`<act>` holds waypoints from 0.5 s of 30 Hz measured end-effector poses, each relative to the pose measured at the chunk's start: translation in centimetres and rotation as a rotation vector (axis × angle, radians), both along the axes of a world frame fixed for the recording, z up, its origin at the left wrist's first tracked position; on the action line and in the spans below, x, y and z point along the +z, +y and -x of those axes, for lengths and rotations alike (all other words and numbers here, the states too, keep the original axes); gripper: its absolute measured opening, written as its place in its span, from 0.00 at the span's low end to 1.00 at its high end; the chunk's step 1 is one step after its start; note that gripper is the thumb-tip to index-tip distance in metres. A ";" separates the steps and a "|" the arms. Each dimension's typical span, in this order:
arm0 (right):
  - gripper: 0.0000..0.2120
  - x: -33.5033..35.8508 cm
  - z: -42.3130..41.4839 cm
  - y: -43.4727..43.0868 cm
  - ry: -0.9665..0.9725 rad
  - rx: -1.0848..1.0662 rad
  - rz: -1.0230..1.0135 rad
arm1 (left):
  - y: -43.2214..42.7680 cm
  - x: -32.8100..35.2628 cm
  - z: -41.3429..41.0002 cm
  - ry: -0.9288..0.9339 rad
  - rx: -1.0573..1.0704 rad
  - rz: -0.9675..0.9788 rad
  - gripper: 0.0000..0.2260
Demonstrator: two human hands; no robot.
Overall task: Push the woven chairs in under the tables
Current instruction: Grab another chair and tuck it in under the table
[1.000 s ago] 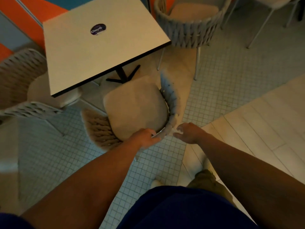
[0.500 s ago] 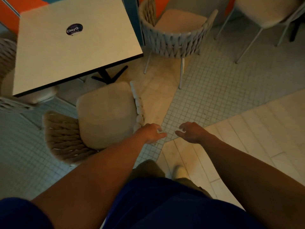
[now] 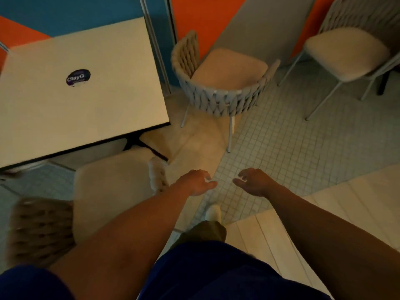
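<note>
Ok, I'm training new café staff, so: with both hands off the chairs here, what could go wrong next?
The near chair sits mostly outside the table; pushed in, it may catch the black table base. The next woven chair has thin legs at the tile seam, which might snag or tip it.

Small pale floor tiles (image 3: 292,148) are laid across the middle, bordered at the near right by pale planks (image 3: 270,230). The far wall (image 3: 188,20) is painted orange and blue (a grey panel (image 3: 259,24) slants across it). A round sticker (image 3: 78,77) marked ClayG is seen at far left.
</note>
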State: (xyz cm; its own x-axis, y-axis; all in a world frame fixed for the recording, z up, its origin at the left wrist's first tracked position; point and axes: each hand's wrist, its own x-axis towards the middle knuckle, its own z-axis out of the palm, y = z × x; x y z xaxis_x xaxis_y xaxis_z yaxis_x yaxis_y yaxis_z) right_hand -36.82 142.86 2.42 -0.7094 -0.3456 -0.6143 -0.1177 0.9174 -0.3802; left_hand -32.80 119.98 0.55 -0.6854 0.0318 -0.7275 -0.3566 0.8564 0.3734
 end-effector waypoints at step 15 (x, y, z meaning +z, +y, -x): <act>0.30 -0.1 24.1 -0.6 -0.084 -0.064 0.070 | -0.3 1.7 24.1 -0.003 0.040 0.076 0.29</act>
State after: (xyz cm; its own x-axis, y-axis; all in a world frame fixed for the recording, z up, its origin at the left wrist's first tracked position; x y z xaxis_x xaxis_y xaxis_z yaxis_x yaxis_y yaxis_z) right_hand -60.87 142.27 2.27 -0.6786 -0.3454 -0.6482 -0.0253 0.8930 -0.4494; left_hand -56.90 119.70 2.27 -0.6827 -0.0503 -0.7290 -0.3918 0.8673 0.3070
